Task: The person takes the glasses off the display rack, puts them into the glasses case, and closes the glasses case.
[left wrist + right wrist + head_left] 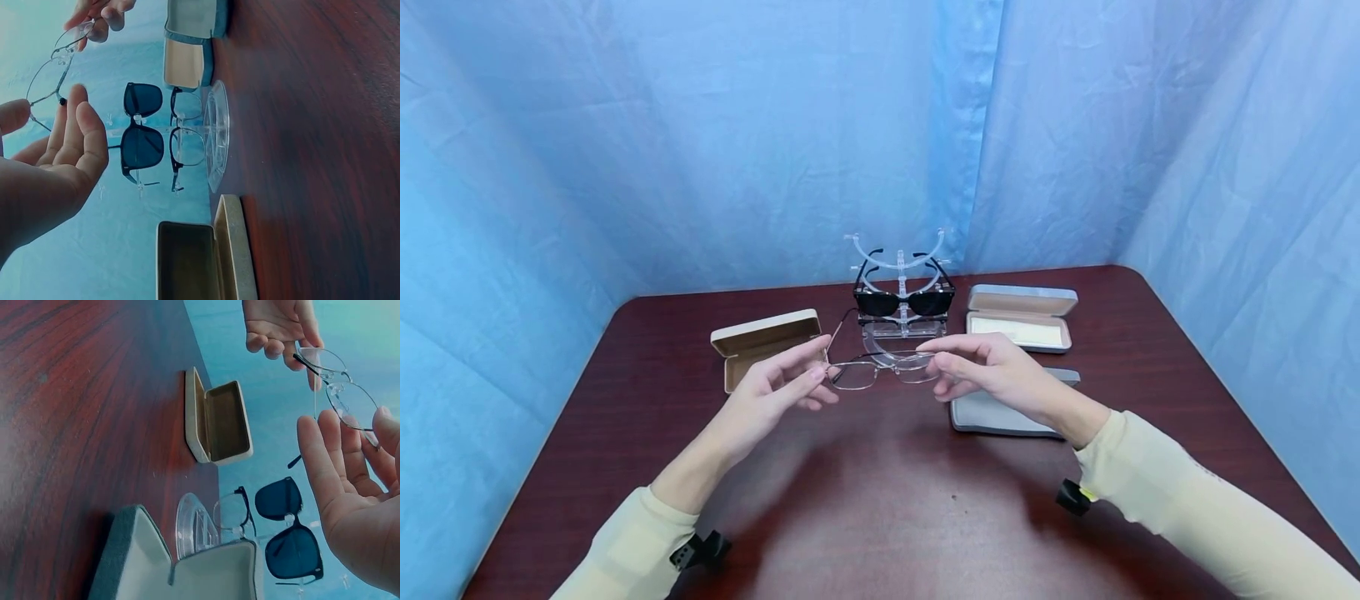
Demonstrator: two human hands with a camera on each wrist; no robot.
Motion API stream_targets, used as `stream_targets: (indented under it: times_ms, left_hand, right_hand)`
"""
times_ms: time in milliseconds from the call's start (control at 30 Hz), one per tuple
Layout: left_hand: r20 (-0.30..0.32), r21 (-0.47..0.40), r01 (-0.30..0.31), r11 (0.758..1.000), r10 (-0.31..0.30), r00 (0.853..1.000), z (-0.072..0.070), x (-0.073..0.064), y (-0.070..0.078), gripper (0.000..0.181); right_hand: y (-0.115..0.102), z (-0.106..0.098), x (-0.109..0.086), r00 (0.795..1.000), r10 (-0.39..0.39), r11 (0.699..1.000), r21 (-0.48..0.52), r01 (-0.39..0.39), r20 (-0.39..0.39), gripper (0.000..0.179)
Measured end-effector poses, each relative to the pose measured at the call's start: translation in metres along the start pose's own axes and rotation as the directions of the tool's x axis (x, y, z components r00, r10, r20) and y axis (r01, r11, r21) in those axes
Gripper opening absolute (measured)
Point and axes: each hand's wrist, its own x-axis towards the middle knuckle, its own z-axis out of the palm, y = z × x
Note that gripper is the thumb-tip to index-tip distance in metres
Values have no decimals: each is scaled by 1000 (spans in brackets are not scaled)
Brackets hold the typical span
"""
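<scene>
Thin metal-framed eyeglasses (853,377) are held up between both hands above the table. My left hand (772,392) pinches the left end of the frame with thumb and fingers. At the opposite end, my right hand (1000,375) pinches the frame beside the other lens. One temple points away, past the left hand's fingers; the other lies folded across behind the lenses, its dark tip (302,360) near the left hand. Behind the eyeglasses is a clear display stand (901,265) carrying black sunglasses (880,302), with dark-topped eyeglasses (177,147) on a tier below.
An open beige glasses case (765,327) lies left of the stand. To the right sits an open grey case (1022,300) with a pale cloth (1018,332) inside. Another open grey case (1000,414) lies nearer, partly under the right hand. Blue curtains (737,150) surround the table (880,517).
</scene>
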Motion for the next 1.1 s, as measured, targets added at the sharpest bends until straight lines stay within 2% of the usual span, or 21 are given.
stream_targets:
  times_ms: [233, 433, 733, 933, 1100]
  left_hand:
    - [37, -36, 37, 999, -36, 999, -3, -5, -3, 54]
    - [26, -91, 54, 994, -52, 998, -5, -6, -7, 52]
    - [10, -113, 83, 990, -82, 997, -6, -5, -10, 43]
    - [25, -135, 100, 986, -98, 995, -4, -4, -10, 36]
    - [39, -129, 101, 987, -96, 995, -4, -3, -10, 35]
  right_hand:
    - [1, 16, 13, 1000, 1, 999, 52, -2, 7, 43]
    - [4, 26, 19, 1000, -7, 996, 94, 7, 0, 38]
    - [7, 27, 18, 1000, -20, 995, 95, 21, -11, 35]
    - [7, 25, 16, 995, 6, 1000, 6, -6, -101, 32]
    - [8, 24, 15, 995, 48, 995, 90, -40, -84, 36]
